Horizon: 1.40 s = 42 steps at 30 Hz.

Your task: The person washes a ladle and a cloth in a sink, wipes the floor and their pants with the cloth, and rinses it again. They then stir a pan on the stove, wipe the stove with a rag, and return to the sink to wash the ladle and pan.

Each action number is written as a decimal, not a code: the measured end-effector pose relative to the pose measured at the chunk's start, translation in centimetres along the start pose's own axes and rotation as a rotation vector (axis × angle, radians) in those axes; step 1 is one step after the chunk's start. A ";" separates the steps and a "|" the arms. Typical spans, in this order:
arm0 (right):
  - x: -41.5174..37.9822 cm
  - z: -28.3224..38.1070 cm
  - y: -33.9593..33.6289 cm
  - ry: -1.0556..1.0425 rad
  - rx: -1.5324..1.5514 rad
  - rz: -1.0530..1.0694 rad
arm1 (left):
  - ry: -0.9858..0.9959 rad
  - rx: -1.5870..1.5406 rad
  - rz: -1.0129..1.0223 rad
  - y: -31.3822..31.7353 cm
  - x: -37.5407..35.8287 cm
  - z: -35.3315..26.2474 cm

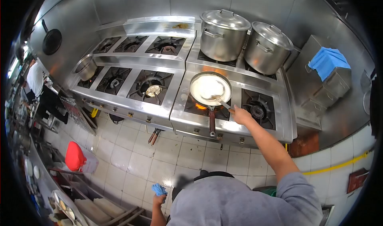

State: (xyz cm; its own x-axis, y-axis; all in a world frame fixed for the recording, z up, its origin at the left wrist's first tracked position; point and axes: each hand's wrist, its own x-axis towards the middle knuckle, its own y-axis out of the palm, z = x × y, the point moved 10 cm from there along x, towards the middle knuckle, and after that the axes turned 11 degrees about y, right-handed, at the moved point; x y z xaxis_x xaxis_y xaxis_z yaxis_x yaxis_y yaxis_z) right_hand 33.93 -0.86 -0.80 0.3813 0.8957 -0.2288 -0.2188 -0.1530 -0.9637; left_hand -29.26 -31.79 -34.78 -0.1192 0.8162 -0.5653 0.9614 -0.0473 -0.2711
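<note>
My right hand (241,115) is closed round the handle of a metal cooking spoon (224,103), whose head dips into a creamy white sauce (208,86). The sauce fills a round frying pan (193,97) on a lit burner, with flames showing beneath and behind it. The pan's brown handle (212,122) points toward me over the stove's front edge, untouched by either hand. Down by my side, well away from the stove, my left hand (158,199) grips a crumpled blue cloth (159,189).
Two lidded stockpots (223,44) stand on the back burners. A metal pot (85,68) sits at the far left of the stove (119,96). Another blue cloth (329,62) drapes over a steel cabinet on the right. At left, another person (38,82) stands beyond a red-topped bin (75,156).
</note>
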 end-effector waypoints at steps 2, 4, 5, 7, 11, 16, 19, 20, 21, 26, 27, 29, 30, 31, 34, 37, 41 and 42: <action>0.4 -1.5 2.1 0.191 0.467 0.307 | 0.002 -0.046 0.028 -0.5 0.8 0.0; -0.2 -2.9 4.1 0.390 0.857 0.563 | 0.016 0.020 0.004 -1.3 0.8 -2.2; -0.3 -3.4 4.9 0.470 0.908 0.637 | 0.010 0.030 0.018 -1.4 1.0 -2.6; -0.1 -3.8 5.3 0.484 0.888 0.676 | 0.026 0.057 0.035 -1.7 1.7 -2.7; 0.4 -2.3 4.1 0.552 0.905 0.608 | -0.024 0.032 0.051 -1.8 1.5 -2.8; 2.3 -0.6 2.3 0.463 0.459 0.435 | -0.030 0.029 0.106 -1.4 2.5 0.3; 3.2 0.1 2.6 0.358 0.251 0.355 | -0.065 0.010 0.076 -1.6 0.9 -0.9; 3.4 0.1 2.5 0.348 0.239 0.308 | -0.030 -0.028 0.086 -1.4 1.1 -0.7; 3.3 0.1 2.6 0.348 0.230 0.313 | 0.006 -0.066 0.096 -1.3 1.6 0.0; 1.5 1.9 0.7 0.304 0.125 0.299 | -0.043 0.044 0.053 -1.6 1.3 1.3; 2.1 1.5 1.4 0.304 0.123 0.300 | -0.039 0.034 0.061 -1.6 1.5 2.0; 3.9 1.5 3.5 0.158 0.174 0.283 | -0.034 0.026 0.069 -1.6 1.7 2.6; 4.7 1.1 4.3 0.157 0.175 0.282 | -0.038 0.013 0.070 -1.5 1.8 2.6; 5.4 0.9 4.9 0.128 0.082 0.249 | -0.041 0.001 0.071 -1.6 1.9 2.7; 3.1 2.5 2.7 0.088 -0.038 0.110 | 0.005 -0.088 0.069 -1.6 1.2 0.0; -1.5 3.9 -0.1 0.089 -0.153 0.053 | -0.063 -0.043 0.056 -1.8 1.3 -0.6; -2.3 2.7 -0.4 0.061 -0.194 0.105 | -0.029 -0.064 0.058 -1.6 1.3 -1.8; -2.3 2.7 -0.7 0.042 -0.181 0.092 | -0.040 -0.017 0.078 -1.5 1.8 -0.8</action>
State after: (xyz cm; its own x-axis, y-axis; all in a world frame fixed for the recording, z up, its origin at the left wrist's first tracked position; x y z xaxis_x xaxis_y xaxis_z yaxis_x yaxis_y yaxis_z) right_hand 30.76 -1.64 0.72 0.4048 0.8572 -0.3184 -0.0906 -0.3089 -0.9468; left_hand -30.69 -29.77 -34.77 -0.0535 0.7865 -0.6152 0.9722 -0.0997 -0.2120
